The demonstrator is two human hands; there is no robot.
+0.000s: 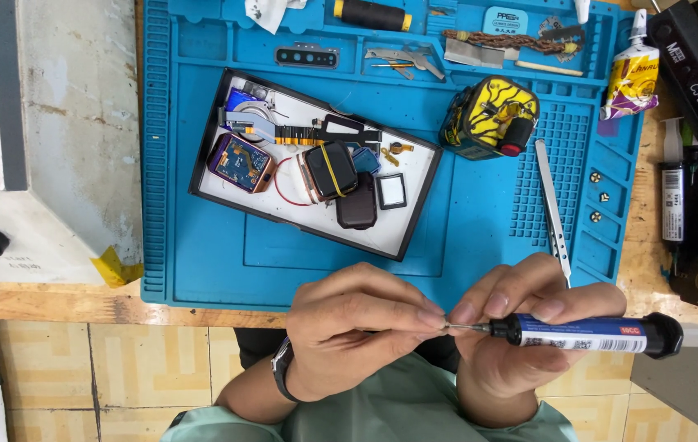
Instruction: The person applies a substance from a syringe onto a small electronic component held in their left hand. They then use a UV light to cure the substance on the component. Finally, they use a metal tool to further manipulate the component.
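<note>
The left hand (357,327) is curled, with its fingertips pinched on the thin metal tip of the blue tube (586,334). What else it may pinch there is too small to tell. The right hand (521,323) is closed around the tube's front end and holds it flat, with the black cap pointing right. Both hands float just past the near edge of the blue mat (201,270), over the wooden table edge. There is bare mat right behind them. Farther back a white tray (414,192) holds small watch parts. Metal tweezers (553,209) lie just behind the right hand.
</note>
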